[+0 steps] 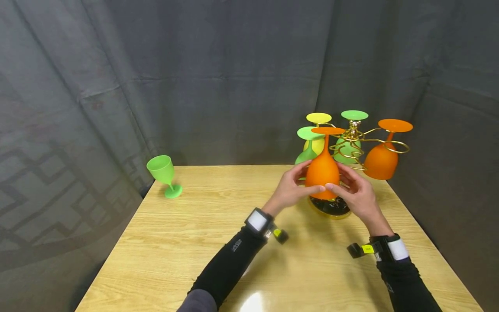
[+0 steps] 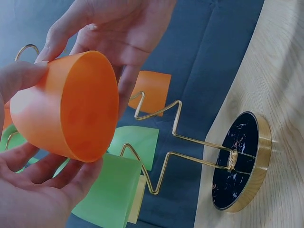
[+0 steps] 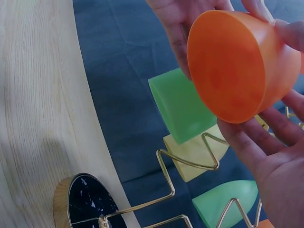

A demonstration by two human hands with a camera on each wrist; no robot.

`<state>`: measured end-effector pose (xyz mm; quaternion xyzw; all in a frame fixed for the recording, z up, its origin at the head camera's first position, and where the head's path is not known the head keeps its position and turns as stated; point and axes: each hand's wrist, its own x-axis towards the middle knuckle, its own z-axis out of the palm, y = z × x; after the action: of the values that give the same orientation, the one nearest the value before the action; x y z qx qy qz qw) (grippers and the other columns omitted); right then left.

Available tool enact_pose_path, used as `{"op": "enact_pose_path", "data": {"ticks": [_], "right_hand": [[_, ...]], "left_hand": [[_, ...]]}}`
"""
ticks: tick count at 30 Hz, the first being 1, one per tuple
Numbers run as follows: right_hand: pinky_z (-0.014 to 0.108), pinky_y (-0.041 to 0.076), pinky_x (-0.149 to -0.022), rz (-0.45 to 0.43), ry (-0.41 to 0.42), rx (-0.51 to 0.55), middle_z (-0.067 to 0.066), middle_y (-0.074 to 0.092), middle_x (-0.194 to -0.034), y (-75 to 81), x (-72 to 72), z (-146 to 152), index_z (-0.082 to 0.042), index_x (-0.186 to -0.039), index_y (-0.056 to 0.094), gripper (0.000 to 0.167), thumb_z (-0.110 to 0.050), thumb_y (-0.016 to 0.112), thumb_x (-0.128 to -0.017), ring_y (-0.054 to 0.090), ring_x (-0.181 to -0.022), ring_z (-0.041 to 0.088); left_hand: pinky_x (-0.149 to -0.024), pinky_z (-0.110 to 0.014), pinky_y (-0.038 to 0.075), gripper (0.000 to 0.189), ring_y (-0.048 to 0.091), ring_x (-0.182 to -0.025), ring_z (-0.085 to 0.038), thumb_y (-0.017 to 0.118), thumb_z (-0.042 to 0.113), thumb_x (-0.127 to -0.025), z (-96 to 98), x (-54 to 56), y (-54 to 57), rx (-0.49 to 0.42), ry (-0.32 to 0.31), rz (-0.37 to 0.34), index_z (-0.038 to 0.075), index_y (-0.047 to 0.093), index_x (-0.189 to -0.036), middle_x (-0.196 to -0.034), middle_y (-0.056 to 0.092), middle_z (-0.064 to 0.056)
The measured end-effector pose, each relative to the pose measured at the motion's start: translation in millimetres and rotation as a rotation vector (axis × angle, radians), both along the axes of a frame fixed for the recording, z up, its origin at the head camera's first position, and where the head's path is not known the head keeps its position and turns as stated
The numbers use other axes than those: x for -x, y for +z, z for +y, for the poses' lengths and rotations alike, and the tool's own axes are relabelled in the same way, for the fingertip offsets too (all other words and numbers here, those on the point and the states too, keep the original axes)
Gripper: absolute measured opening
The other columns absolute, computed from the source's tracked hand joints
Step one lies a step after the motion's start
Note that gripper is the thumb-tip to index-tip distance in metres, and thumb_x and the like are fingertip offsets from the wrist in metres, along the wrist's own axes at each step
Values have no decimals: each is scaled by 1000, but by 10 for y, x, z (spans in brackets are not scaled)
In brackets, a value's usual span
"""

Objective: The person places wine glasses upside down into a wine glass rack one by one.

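Note:
An orange goblet [image 1: 322, 173] is upside down between both hands, its foot uppermost. My left hand [image 1: 288, 188] grips its bowl from the left and my right hand [image 1: 356, 193] from the right, thumbs on the near side. In the left wrist view the open mouth of the orange goblet [image 2: 90, 109] shows between the fingers. Just behind stands a gold wire rack [image 1: 352, 141] on a round black base [image 1: 333, 208]. Whether the held stem sits inside a rack loop I cannot tell.
Hanging upside down on the rack are a yellow goblet [image 1: 319, 118], a left green goblet [image 1: 309, 133], a rear green goblet [image 1: 354, 115] and another orange goblet [image 1: 381, 160]. One green goblet [image 1: 161, 170] stands upright at the wooden table's [image 1: 187, 242] far left. A grey curtain [image 1: 234, 86] hangs behind.

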<state>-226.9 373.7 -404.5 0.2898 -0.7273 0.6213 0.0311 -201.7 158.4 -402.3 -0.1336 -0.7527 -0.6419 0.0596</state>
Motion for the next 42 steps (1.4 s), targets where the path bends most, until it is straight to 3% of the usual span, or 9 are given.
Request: {"op": "enact_pose_path", "data": {"ticks": [11, 17, 29, 42], "right_hand": [[11, 55, -93, -17, 24, 63, -17, 59, -137, -44, 76, 72, -4, -155, 45, 62, 0, 68, -97, 61, -120, 0], [10, 54, -93, -19, 19, 92, -14, 58, -137, -54, 99, 120, -3, -155, 45, 61, 0, 67, -98, 60, -120, 1], [7, 51, -94, -24, -58, 23, -13, 57, -139, -76, 107, 204, -8, -156, 45, 60, -11, 68, -100, 59, -118, -1], [9, 52, -95, -39, -24, 172, -12, 59, -138, -113, 92, 245, -1, -154, 45, 61, 1, 67, -98, 62, -120, -2]], "left_hand": [[-95, -22, 57, 77, 62, -119, -6, 89, 29, -83, 108, 56, -2, 19, 41, -26, 29, 53, -151, -143, 63, 6], [-91, -22, 58, 75, 62, -117, -5, 89, 30, -83, 171, 75, 28, 30, 40, -24, 30, 55, -149, -142, 63, 7], [-90, -23, 56, 72, 63, -112, -6, 88, 32, -84, 281, 97, 70, 74, 58, -10, 31, 56, -148, -140, 64, 9], [-86, -24, 57, 73, 62, -111, -6, 88, 36, -83, 339, 103, 90, 99, 52, -31, 36, 55, -149, -138, 66, 10]]}}
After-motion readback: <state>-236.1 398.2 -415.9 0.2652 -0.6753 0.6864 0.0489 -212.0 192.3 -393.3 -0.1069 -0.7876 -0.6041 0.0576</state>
